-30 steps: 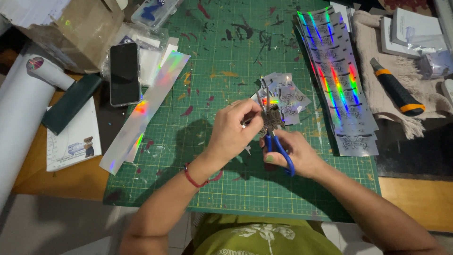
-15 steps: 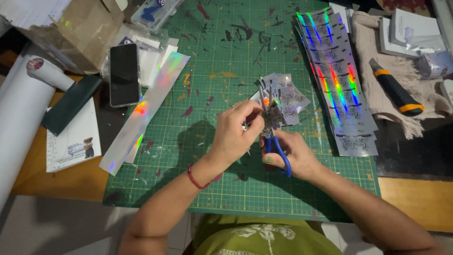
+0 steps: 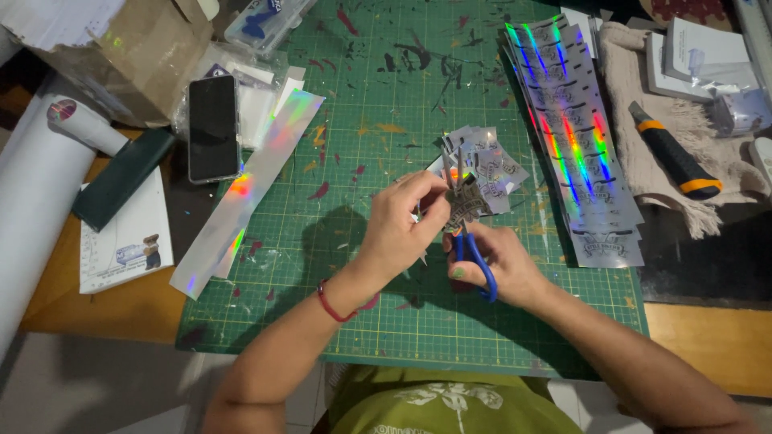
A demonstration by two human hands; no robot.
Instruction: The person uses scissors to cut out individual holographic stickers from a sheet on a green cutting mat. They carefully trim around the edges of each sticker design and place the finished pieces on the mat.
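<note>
A green cutting mat (image 3: 362, 120), gridded and smeared with paint and cut marks, is covering the middle of a wooden table (image 3: 724, 337). Over the mat, the left hand (image 3: 398, 221) is pinching a small shiny sticker (image 3: 465, 205) between thumb and fingertips, holding it just above the mat near a pile of cut stickers (image 3: 490, 165). The right hand (image 3: 498, 261) is gripping blue-handled scissors (image 3: 470, 249), fingers through the loops, with the blades pointing up into the sticker; how wide the blades are standing cannot be told.

To the right, a stack of holographic sheets (image 3: 575, 128) is lying along the mat's edge, and beside it a beige cloth (image 3: 643, 153) is carrying a black and orange knife (image 3: 674, 153). To the left, a holographic strip (image 3: 249, 189) is lying slantwise across the mat's edge, a dark phone (image 3: 213, 127) is resting just beside it, and a white roll (image 3: 32, 201) is lying along the table's far left. A cardboard box (image 3: 121, 48) is sitting at the upper left corner. Pale floor is showing below the table.
</note>
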